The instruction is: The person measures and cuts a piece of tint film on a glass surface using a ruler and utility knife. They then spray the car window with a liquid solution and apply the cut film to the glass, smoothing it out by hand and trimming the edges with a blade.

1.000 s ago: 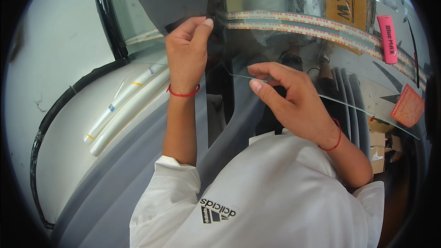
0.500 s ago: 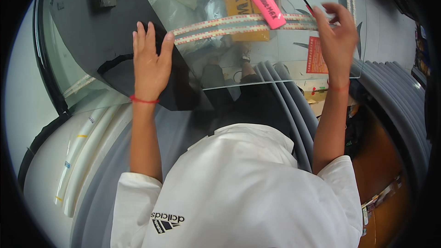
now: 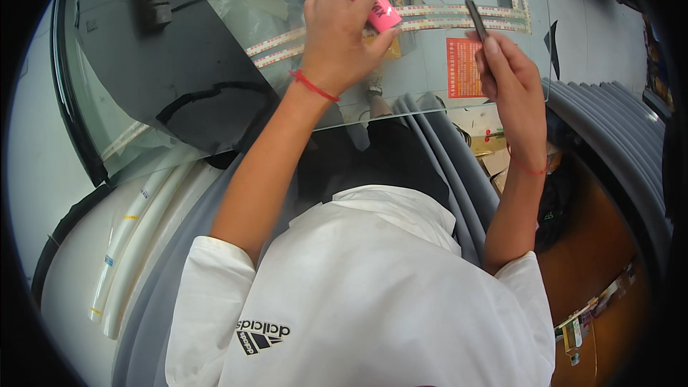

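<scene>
— What are your hands doing?

— My left hand (image 3: 337, 32) is gripping a pink squeegee (image 3: 375, 4), pressing it on the glass pane (image 3: 215, 50) near the striped tape strip (image 3: 444, 18).

— And the right?

— My right hand (image 3: 512, 93) is pinching a thin dark blade (image 3: 473, 8), its tip pointing up over the glass, just above the red label (image 3: 464, 68).

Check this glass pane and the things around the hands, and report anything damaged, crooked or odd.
Nothing stands out. The glass pane shows no crack or chip. The left hand holds a pink block on it; the right hand holds a thin blade above the tape strips.
</scene>
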Demonstrator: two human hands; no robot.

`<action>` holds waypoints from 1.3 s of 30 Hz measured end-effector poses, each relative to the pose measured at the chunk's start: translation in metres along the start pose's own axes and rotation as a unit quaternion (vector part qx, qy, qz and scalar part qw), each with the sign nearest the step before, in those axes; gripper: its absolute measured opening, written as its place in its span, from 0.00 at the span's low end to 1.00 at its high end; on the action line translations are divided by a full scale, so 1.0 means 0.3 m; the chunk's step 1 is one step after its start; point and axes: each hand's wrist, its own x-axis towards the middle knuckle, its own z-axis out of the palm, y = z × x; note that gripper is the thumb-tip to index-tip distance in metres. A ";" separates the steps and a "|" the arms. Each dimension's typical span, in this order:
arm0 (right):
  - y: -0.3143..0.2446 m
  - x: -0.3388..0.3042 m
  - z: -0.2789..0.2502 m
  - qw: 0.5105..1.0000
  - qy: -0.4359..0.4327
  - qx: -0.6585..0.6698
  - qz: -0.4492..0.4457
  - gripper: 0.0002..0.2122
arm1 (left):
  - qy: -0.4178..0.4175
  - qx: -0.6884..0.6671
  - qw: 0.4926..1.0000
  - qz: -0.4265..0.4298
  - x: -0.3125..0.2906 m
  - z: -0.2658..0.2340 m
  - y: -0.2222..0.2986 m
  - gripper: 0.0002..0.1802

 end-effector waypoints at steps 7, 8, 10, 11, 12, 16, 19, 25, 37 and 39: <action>-0.089 -0.126 -0.057 0.977 -0.159 0.089 0.113 0.15 | -0.120 -0.525 0.797 -0.274 0.017 -0.148 0.028 0.26; -0.096 -0.124 -0.061 0.976 -0.173 0.076 0.106 0.15 | -0.127 -0.512 0.808 -0.263 0.011 -0.153 0.040 0.24; -0.106 -0.112 -0.058 0.974 -0.200 0.050 0.094 0.16 | -0.141 -0.486 0.828 -0.242 0.005 -0.156 0.056 0.20; -0.112 -0.107 -0.055 0.973 -0.211 0.032 0.089 0.16 | -0.147 -0.474 0.836 -0.234 -0.001 -0.159 0.061 0.19; -0.119 -0.101 -0.051 0.971 -0.223 0.014 0.084 0.16 | -0.148 -0.392 0.896 -0.147 0.005 -0.161 0.057 0.19; -0.122 -0.079 -0.032 0.967 -0.232 -0.044 0.090 0.16 | -0.138 -0.211 0.967 0.043 0.065 -0.169 0.058 0.28; -0.126 -0.065 -0.035 0.962 -0.250 -0.015 0.110 0.16 | -0.148 -0.190 0.969 0.062 0.080 -0.181 0.056 0.32; -0.132 -0.061 -0.041 0.955 -0.266 -0.017 0.133 0.16 | -0.129 -0.158 0.972 0.116 0.089 -0.192 0.039 0.34; -0.104 -0.049 -0.050 0.946 -0.286 -0.005 0.154 0.15 | -0.109 -0.126 0.972 0.168 0.103 -0.189 0.015 0.33; -0.107 -0.054 -0.047 0.950 -0.275 -0.016 0.145 0.14 | -0.110 -0.128 0.972 0.166 0.101 -0.188 0.017 0.32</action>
